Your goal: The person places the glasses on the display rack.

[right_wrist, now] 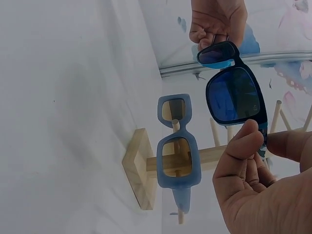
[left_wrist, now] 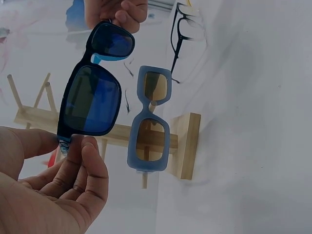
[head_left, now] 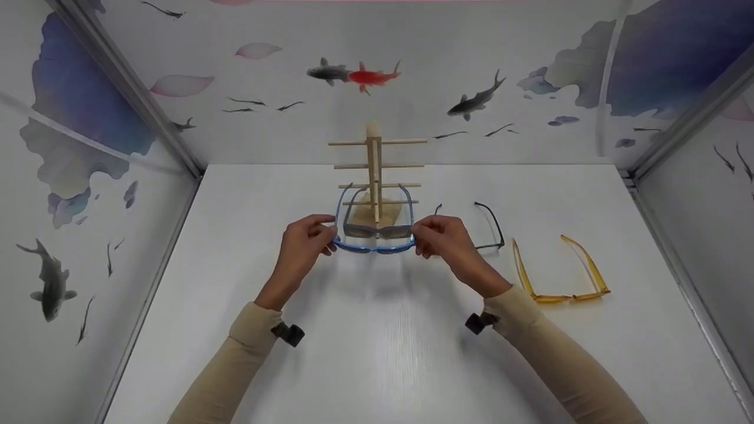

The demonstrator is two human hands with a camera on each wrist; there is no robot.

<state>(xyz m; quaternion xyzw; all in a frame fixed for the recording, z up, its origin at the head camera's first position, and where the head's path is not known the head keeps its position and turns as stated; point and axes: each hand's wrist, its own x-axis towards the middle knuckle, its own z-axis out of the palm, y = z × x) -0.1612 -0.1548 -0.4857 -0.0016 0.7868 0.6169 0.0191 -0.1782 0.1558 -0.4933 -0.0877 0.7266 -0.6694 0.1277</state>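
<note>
Both hands hold a pair of blue sunglasses (head_left: 372, 249) in front of a wooden display rack (head_left: 374, 171). At one hinge corner the left hand (head_left: 307, 238) pinches the frame; the right hand (head_left: 447, 241) pinches the opposite corner. The sunglasses' dark blue lenses (left_wrist: 92, 100) face the wrist cameras, and their temples stretch back toward the rack. Grey-blue sunglasses (right_wrist: 179, 156) with brownish lenses hang on the lowest pegs, below the held pair in both wrist views. Several bare pegs (head_left: 403, 141) stick out to either side higher up the post.
Black-framed glasses (head_left: 499, 227) lie on the white table (head_left: 377, 365) right of the rack, partly hidden by the right hand. Farther right lie yellow glasses (head_left: 570, 298) with temples unfolded. Panels printed with fish (head_left: 474, 101) enclose the back and sides.
</note>
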